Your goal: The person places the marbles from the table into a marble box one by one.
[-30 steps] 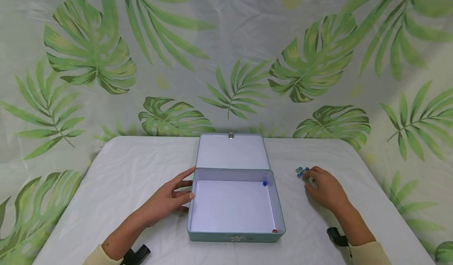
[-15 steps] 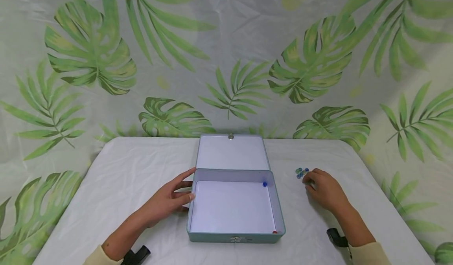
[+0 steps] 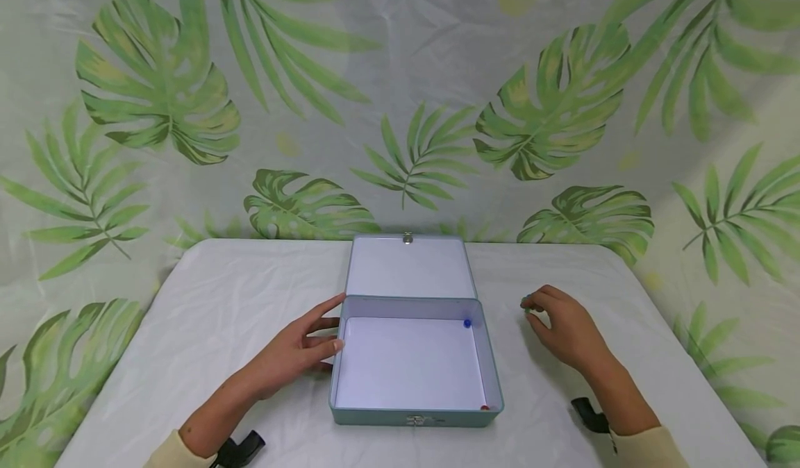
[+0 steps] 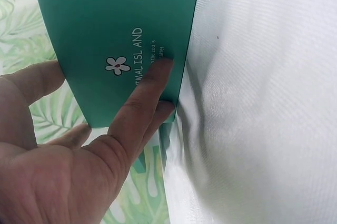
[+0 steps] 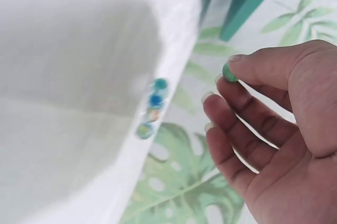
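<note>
A green metal box stands with its lid folded back, its inside white. Against the box's left wall rests my left hand, thumb at the rim and fingers extended; the left wrist view shows them touching the green side with its printed flower. Inside the box lie a blue marble at the back right and a red marble at the front right. To the right of the box, my right hand pinches a green marble between thumb and index fingertip, raised off the cloth.
Several glass marbles lie close together on the white tablecloth, mostly hidden behind my right hand in the head view. A metal clasp is on the box's front. A leaf-patterned sheet hangs behind the table.
My right hand has moved slightly up and left from the marble group and now holds a green marble. The left hand and the box stay in place.
</note>
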A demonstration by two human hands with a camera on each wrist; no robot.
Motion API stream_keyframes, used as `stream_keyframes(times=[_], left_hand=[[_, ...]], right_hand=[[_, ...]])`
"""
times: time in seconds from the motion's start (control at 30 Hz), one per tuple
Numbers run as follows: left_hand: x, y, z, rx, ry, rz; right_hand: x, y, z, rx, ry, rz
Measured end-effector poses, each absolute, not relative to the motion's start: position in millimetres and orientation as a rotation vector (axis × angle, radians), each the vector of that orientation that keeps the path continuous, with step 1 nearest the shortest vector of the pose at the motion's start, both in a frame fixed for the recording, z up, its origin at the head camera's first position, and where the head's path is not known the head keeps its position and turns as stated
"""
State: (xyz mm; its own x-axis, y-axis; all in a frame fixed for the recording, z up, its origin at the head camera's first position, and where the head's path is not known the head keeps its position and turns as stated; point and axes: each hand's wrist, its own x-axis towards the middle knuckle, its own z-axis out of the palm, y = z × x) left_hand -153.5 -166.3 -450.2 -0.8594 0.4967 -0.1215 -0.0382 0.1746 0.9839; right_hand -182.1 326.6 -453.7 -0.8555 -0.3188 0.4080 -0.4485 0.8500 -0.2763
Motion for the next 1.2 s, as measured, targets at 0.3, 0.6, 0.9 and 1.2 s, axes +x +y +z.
stream_keyframes(times=[0.3,0.6,0.9,1.2], left_hand=[[-153.9,-166.7,-453.5,0.439,2.037,1.728],[-155.0,-168.3,-454.3,0.426,2.030,1.735],[-152.5,-168.5,-454.3,0.456,2.025,1.730],[-155.8,-167.4,-452.7,0.465,2.022,1.737]], right_hand=[[-176.4,296.4,-431.1,0.662,-2.610,0.561],[-167.1,266.1,-413.3,0.782,-2.577,0.550],[-162.7,244.4,-407.8,0.901,-2.558,0.579],[-157.9,228.2,-411.7,0.980,-2.595,0.612]])
